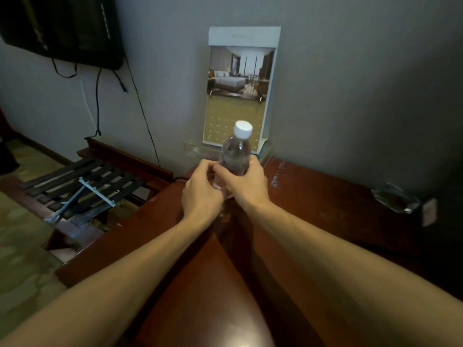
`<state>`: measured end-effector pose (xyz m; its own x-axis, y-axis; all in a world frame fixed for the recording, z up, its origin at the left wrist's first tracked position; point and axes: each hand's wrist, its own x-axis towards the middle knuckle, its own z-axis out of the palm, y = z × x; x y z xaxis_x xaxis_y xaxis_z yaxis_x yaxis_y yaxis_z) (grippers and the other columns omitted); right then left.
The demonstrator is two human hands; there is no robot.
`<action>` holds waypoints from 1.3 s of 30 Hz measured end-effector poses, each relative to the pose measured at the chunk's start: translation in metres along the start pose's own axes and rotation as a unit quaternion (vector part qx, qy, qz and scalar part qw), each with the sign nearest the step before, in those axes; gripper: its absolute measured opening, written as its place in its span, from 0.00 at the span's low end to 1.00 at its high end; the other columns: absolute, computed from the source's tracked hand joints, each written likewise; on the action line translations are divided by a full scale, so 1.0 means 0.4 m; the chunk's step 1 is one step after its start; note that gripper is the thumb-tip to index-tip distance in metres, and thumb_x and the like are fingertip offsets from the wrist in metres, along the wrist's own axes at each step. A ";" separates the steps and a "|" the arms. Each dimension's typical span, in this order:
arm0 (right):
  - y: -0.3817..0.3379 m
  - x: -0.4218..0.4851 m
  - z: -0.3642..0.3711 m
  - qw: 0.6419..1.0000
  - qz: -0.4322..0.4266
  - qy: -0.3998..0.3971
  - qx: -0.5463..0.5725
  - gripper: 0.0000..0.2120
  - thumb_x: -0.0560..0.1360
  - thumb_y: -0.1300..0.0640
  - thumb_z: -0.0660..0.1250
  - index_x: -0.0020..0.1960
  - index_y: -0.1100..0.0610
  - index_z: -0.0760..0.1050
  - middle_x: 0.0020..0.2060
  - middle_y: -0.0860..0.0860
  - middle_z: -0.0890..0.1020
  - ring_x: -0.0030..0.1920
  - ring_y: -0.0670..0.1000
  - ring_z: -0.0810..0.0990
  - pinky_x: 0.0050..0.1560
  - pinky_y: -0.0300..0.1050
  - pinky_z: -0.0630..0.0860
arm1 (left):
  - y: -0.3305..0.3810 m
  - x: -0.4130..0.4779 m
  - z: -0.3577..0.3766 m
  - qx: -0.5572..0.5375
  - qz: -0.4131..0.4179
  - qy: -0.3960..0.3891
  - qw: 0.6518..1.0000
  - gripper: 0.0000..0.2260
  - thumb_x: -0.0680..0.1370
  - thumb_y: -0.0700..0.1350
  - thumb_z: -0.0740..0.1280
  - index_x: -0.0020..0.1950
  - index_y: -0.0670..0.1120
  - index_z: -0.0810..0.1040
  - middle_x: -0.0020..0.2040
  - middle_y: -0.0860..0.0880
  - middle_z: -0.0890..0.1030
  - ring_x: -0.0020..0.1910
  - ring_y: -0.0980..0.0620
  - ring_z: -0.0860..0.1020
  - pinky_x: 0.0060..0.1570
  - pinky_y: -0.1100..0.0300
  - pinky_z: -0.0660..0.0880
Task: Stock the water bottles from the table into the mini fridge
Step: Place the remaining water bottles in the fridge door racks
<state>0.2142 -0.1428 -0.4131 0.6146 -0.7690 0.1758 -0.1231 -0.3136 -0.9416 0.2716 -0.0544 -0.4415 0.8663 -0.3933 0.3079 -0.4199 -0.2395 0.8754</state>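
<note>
Reddish-brown desk [313,196] runs along the grey wall [350,71], its left edge dropping toward a slatted luggage rack [82,186] at centre left. At centre frame the water bottle [235,154] is upright near the desk's back edge, just before a brochure stand [238,91], with the right hand [248,186] wrapped round its body. The left hand [200,194] lies with curled fingers against the bottle's lower left side; whether it grips cannot be told.
</note>
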 end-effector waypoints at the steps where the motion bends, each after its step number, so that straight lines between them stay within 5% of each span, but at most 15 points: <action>1: -0.016 -0.033 -0.028 0.999 -0.008 0.024 -0.023 0.27 0.61 0.36 0.79 0.55 0.47 0.76 0.47 0.42 0.86 0.52 0.46 0.85 0.54 0.50 0.82 | 0.027 -0.034 -0.007 -0.001 0.017 -0.005 1.000 0.17 0.67 0.54 0.71 0.55 0.57 0.75 0.51 0.55 0.84 0.53 0.49 0.83 0.52 0.45 0.80; 6: -0.078 -0.219 -0.199 0.994 -0.002 0.063 -0.094 0.27 0.63 0.38 0.79 0.55 0.48 0.75 0.45 0.43 0.83 0.52 0.47 0.83 0.54 0.50 0.81 | 0.126 -0.230 -0.029 -0.018 0.054 -0.053 0.997 0.19 0.67 0.53 0.78 0.52 0.57 0.74 0.51 0.56 0.82 0.53 0.52 0.81 0.51 0.46 0.78; 11: -0.102 -0.433 -0.382 0.991 0.037 0.107 -0.074 0.28 0.62 0.46 0.79 0.57 0.53 0.72 0.45 0.44 0.80 0.49 0.46 0.82 0.54 0.54 0.83 | 0.216 -0.421 -0.042 -0.051 0.093 -0.204 0.973 0.22 0.64 0.59 0.79 0.53 0.59 0.75 0.48 0.58 0.84 0.50 0.55 0.82 0.52 0.46 0.80; 17: -0.102 -0.684 -0.558 0.981 0.051 0.185 -0.030 0.22 0.64 0.56 0.76 0.54 0.51 0.71 0.45 0.48 0.82 0.47 0.48 0.83 0.52 0.50 0.81 | 0.331 -0.661 0.005 -0.160 0.147 -0.371 0.903 0.28 0.70 0.45 0.81 0.67 0.58 0.78 0.58 0.57 0.85 0.59 0.61 0.81 0.62 0.54 0.79; 20: -0.099 -0.776 -0.659 0.977 0.056 0.204 -0.003 0.20 0.65 0.62 0.75 0.52 0.53 0.70 0.43 0.52 0.83 0.45 0.53 0.85 0.49 0.53 0.84 | 0.393 -0.756 0.037 -0.194 0.176 -0.411 0.873 0.28 0.71 0.37 0.79 0.69 0.52 0.78 0.58 0.55 0.85 0.58 0.60 0.82 0.56 0.64 0.78; 23: -0.111 -0.874 -0.764 0.973 0.031 0.228 0.008 0.19 0.70 0.68 0.74 0.55 0.56 0.71 0.44 0.51 0.83 0.43 0.46 0.85 0.43 0.42 0.83 | 0.460 -0.833 0.083 -0.207 0.207 -0.422 0.858 0.26 0.69 0.35 0.81 0.63 0.52 0.81 0.54 0.54 0.87 0.53 0.54 0.84 0.50 0.60 0.80; 26: -0.119 -0.957 -0.857 0.970 0.022 0.243 -0.014 0.21 0.71 0.65 0.75 0.60 0.56 0.71 0.49 0.50 0.83 0.49 0.45 0.85 0.47 0.39 0.82 | 0.531 -0.917 0.123 -0.229 0.222 -0.444 0.837 0.24 0.69 0.37 0.81 0.61 0.52 0.82 0.53 0.51 0.87 0.53 0.51 0.85 0.54 0.50 0.83; 33: -0.144 -1.132 -1.039 0.918 -0.003 0.336 -0.208 0.20 0.69 0.48 0.78 0.56 0.49 0.75 0.51 0.44 0.78 0.56 0.46 0.79 0.53 0.43 0.79 | 0.663 -1.123 0.178 -0.277 0.245 -0.455 0.810 0.22 0.67 0.41 0.83 0.57 0.54 0.81 0.49 0.57 0.86 0.49 0.60 0.84 0.47 0.65 0.79; 39: -0.129 -1.297 -1.157 0.856 -0.010 0.416 -0.305 0.26 0.69 0.36 0.76 0.60 0.48 0.76 0.51 0.44 0.78 0.56 0.46 0.78 0.55 0.48 0.80 | 0.737 -1.275 0.234 -0.276 0.274 -0.460 0.798 0.25 0.65 0.59 0.82 0.58 0.55 0.78 0.47 0.57 0.83 0.52 0.57 0.82 0.53 0.48 0.82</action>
<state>-0.4589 0.0146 -0.3229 -0.1164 -0.8109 0.5735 -0.6596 -0.3686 -0.6551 -0.3192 -0.0076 -0.3752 -0.0788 -0.8512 0.5189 -0.2638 0.5197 0.8126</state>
